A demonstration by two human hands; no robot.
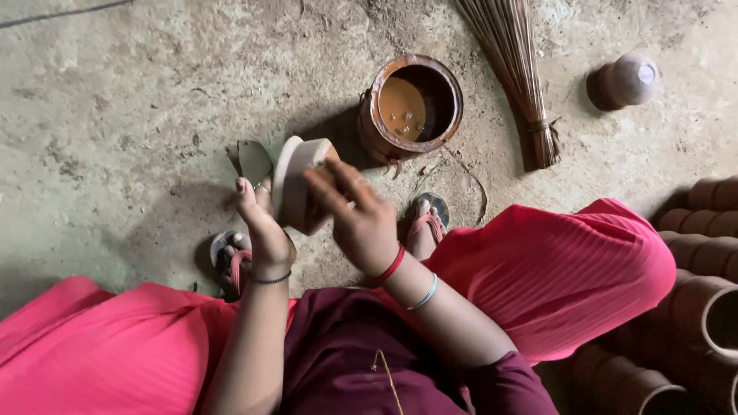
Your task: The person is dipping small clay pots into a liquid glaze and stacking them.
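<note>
I hold a small pale clay cup [296, 173] tilted on its side above the concrete floor. My left hand [263, 223] grips it from the left, fingers around its rim. My right hand [355, 215] is pressed flat against the cup's right side and base, fingers spread over it. Both hands are smeared with reddish-brown colour. Just beyond the cup stands a rusty round tin [410, 105] holding brown liquid. A small grey rag or shard [254, 160] lies on the floor beside my left hand.
A stick broom [516, 69] lies at the top right, with a round clay pot [624, 80] beyond it. Several brown clay cups [703, 300] are stacked along the right edge. My feet in sandals [427, 223] and pink-clad knees frame the spot.
</note>
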